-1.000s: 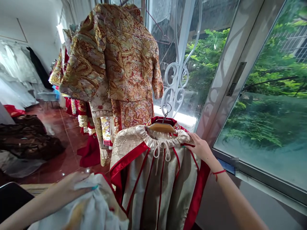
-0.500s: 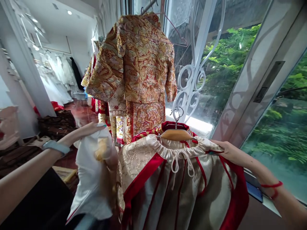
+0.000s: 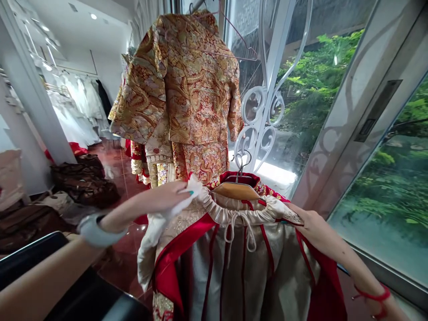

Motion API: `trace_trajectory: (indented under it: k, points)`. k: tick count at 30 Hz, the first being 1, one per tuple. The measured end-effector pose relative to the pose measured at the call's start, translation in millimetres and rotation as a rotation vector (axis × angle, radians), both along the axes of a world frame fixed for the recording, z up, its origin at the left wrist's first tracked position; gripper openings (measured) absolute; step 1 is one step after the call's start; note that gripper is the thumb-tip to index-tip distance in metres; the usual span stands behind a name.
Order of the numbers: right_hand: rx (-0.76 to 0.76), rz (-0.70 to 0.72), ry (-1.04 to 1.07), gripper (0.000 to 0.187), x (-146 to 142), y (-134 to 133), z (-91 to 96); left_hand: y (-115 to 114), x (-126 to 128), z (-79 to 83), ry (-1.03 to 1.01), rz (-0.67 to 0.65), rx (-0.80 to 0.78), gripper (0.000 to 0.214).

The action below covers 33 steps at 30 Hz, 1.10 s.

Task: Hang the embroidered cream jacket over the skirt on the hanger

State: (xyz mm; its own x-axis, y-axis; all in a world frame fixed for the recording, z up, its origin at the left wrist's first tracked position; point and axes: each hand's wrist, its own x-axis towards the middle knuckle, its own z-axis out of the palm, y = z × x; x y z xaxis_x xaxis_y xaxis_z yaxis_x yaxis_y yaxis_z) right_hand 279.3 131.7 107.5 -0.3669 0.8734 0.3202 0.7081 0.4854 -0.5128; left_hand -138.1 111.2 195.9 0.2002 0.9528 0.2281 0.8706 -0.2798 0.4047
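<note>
A cream and red skirt (image 3: 240, 263) with a gathered drawstring waist hangs on a wooden hanger (image 3: 238, 191) in front of me. My left hand (image 3: 163, 200) presses a white cloth (image 3: 157, 232) against the left end of the waistband; the cloth trails down beside the skirt. My right hand (image 3: 309, 223) grips the right end of the waistband, with a red string round its wrist. Just behind hangs a gold and red embroidered jacket (image 3: 182, 84) on a thin wire hanger.
A white scrolled iron grille (image 3: 264, 111) and a large window (image 3: 377, 147) stand to the right, with green trees outside. Dark brown fabric (image 3: 85, 180) lies heaped on the red tiled floor at left. White dresses (image 3: 75, 111) hang at the back. A black surface (image 3: 50, 285) is near my left arm.
My left hand has lifted the white cloth from low at my side up to the left end of the skirt's waistband. My right hand has stayed on the right end.
</note>
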Motion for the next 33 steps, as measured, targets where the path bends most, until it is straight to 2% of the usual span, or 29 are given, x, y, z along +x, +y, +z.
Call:
trace_trajectory:
  k: [2,4,7,10,13,15,17,19,21,23,24,26,28,30,33]
  points:
    - [0.065,-0.056,-0.002,0.047,-3,1,-12.6,-21,22,-20.2,0.136,-0.001,0.090,0.029]
    - [0.108,-0.085,-0.010,0.048,-6,5,-23.8,-37,47,-48.5,0.196,0.057,0.160,0.032]
    - [0.135,-0.062,-0.009,0.048,-12,13,-35.2,-45,79,-96.0,0.235,0.224,0.220,0.036]
    - [0.162,-0.050,0.015,0.049,-18,17,-41.8,-47,88,-133.5,0.206,0.408,0.302,0.040]
    - [0.190,-0.058,0.037,0.055,-26,15,-47.1,-56,73,-152.4,0.189,0.501,0.223,0.054]
    - [0.211,-0.070,0.049,0.056,-30,13,-50.1,-62,64,-158.6,0.234,0.480,0.122,0.053]
    - [0.234,-0.084,0.056,0.055,-33,12,-52.4,-66,61,-163.4,0.278,0.421,0.107,0.050]
    - [0.250,-0.086,0.059,0.053,-33,12,-54.0,-67,61,-166.4,0.272,0.350,0.134,0.049]
    - [0.249,-0.082,0.058,0.052,-32,12,-55.1,-62,54,-163.6,0.168,0.241,0.092,0.047]
    - [0.234,-0.082,0.058,0.050,-30,11,-55.5,-52,34,-151.3,-0.003,0.129,0.018,0.045]
    - [0.223,-0.080,0.059,0.050,-30,11,-55.4,-43,19,-141.6,-0.086,0.121,0.030,0.044]
    - [0.197,-0.068,0.067,0.048,-30,10,-53.8,-19,-15,-118.1,-0.195,0.229,0.186,0.046]
    - [0.177,-0.054,0.081,0.047,-32,9,-50.0,13,-44,-95.0,-0.249,0.338,0.341,0.056]
    - [0.143,-0.042,0.095,0.046,-33,8,-43.9,46,-63,-78.5,-0.311,0.266,0.251,0.068]
    - [0.016,0.020,0.118,0.045,-29,3,-33.0,78,-72,-70.1,-0.376,0.090,0.036,0.068]
